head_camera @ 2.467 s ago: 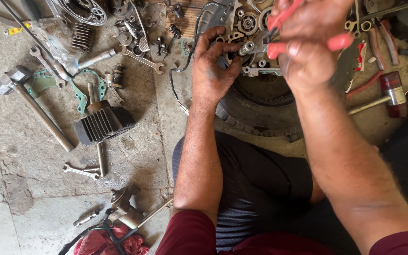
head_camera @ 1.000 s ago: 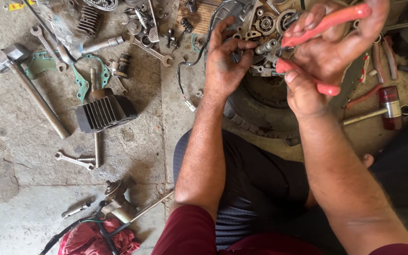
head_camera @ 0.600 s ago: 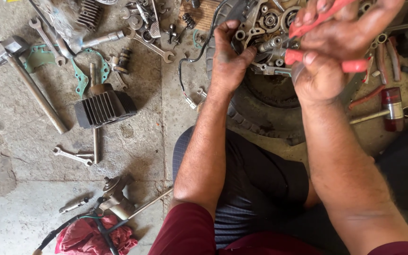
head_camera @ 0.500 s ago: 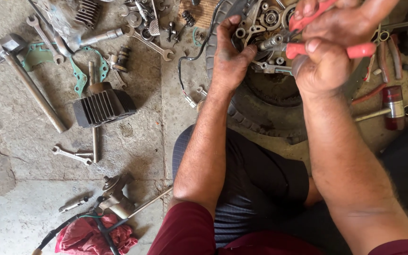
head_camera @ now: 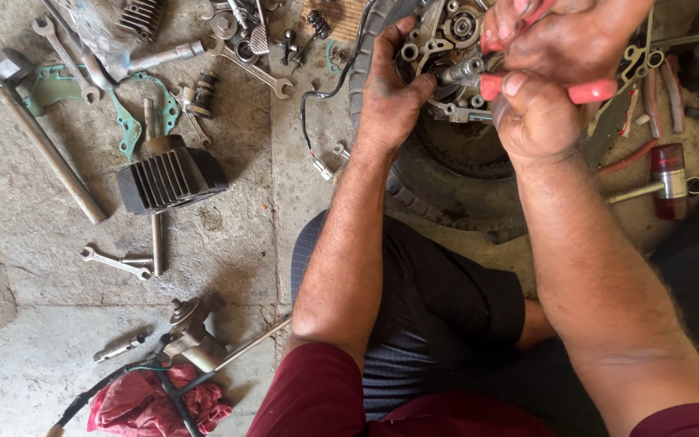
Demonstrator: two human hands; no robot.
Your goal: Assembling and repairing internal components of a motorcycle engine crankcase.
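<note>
A metal engine case (head_camera: 446, 40) with gears and shafts rests on a black tyre (head_camera: 438, 174) at the top middle. My left hand (head_camera: 390, 85) grips the case's left edge, fingers curled over its rim. My right hand (head_camera: 556, 73) is closed around red-handled pliers (head_camera: 588, 91), whose jaws point at a shaft in the case. The pliers' tips are hidden behind my fingers.
On the concrete floor to the left lie a finned black cylinder (head_camera: 170, 178), a long hammer (head_camera: 38, 133), several spanners (head_camera: 119, 261), green gaskets (head_camera: 127, 125) and small parts. A red rag (head_camera: 151, 405) with cables lies bottom left. More red-handled tools (head_camera: 665, 170) lie at right.
My right hand has brought the red-handled pliers down onto the engine case and squeezed the handles together. My left hand stays on the case's edge. The camera has shifted slightly.
</note>
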